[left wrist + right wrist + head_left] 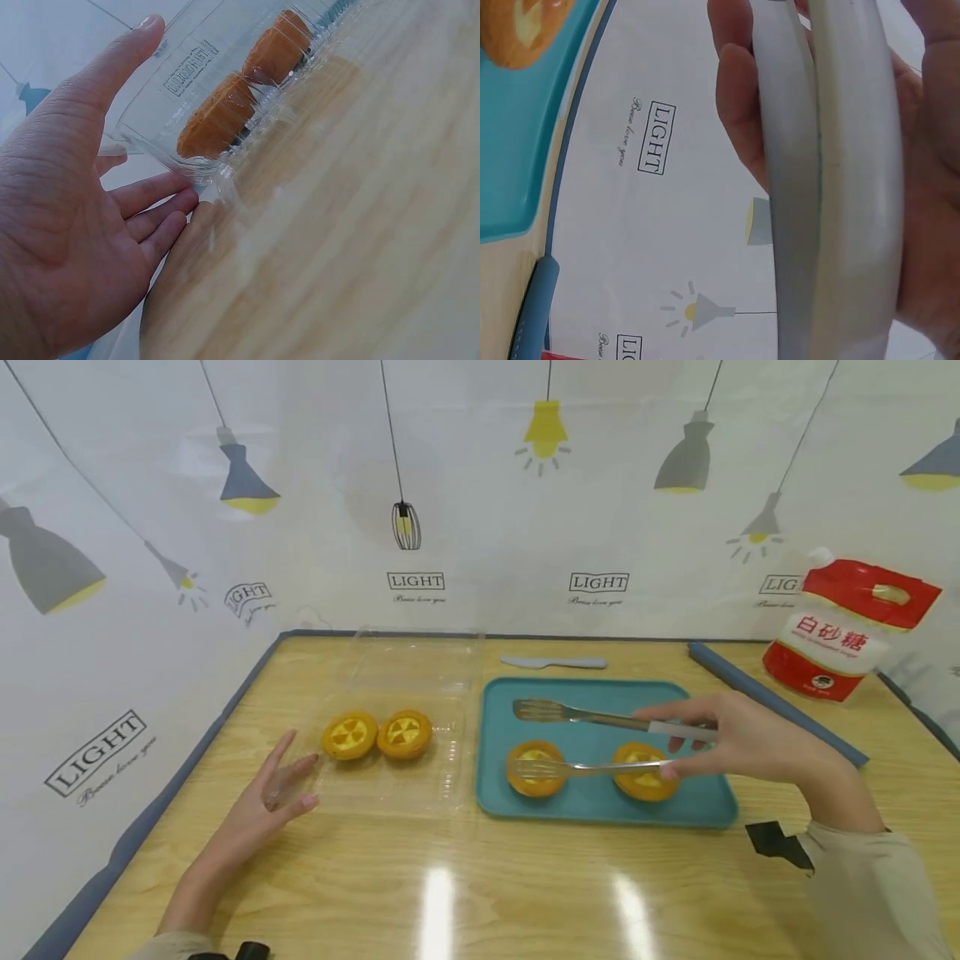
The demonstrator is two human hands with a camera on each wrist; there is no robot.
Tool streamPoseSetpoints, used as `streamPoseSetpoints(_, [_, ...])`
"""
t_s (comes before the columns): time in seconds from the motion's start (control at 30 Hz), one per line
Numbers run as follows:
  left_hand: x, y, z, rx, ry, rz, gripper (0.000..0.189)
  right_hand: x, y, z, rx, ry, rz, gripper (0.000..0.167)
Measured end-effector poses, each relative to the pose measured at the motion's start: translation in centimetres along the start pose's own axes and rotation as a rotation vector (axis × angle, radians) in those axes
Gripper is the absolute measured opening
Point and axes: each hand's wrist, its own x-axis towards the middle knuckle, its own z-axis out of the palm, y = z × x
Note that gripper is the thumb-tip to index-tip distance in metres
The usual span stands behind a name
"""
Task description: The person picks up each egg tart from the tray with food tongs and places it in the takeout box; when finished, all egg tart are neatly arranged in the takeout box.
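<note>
My right hand [757, 739] grips a pair of metal tongs [603, 718] with pale handles. The tong arms stand apart over a teal tray [577, 810]. On the tray lie two egg tarts, a left one [534, 788] beneath the lower tong tip and a right one [647, 788] partly covered by the lower arm. To the left, a clear plastic container [390, 785] with its lid raised at the back holds two more egg tarts [349, 735]. Relaxed fingers of my left hand [255, 814] touch the container's left edge; the left wrist view shows fingertips at its corner.
Behind the tray lies a pale plastic knife [555, 662]. A blue-grey roll [780, 702] slants along the right side, and a red and white sugar bag [836, 635] stands at the back right. A printed white backdrop encloses the wooden table [525, 893].
</note>
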Motion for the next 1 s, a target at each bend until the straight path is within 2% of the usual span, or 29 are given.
streamPoseSetpoints(0.2, [-0.30, -0.16, -0.01, -0.008, -0.003, -0.004, 0.087, -0.06, 0.47, 0.22, 0.016, -0.048, -0.017, 0.056])
streamPoseSetpoints(0.43, [-0.26, 0.08, -0.06, 0.002, -0.002, -0.015, 0.086, 0.17, 0.56, 0.29, -0.019, -0.076, -0.041, 0.057])
streamPoseSetpoints(0.8, [-0.27, 0.17, 0.07, -0.010, -0.007, -0.027, 0.087, 0.26, 0.91, 0.51, -0.048, -0.091, -0.003, 0.060])
streamPoseSetpoints(1.0, [-0.24, 0.29, -0.01, 0.022, -0.002, -0.036, 0.086, 0.47, 0.73, 0.69, -0.057, -0.118, 0.037, 0.061])
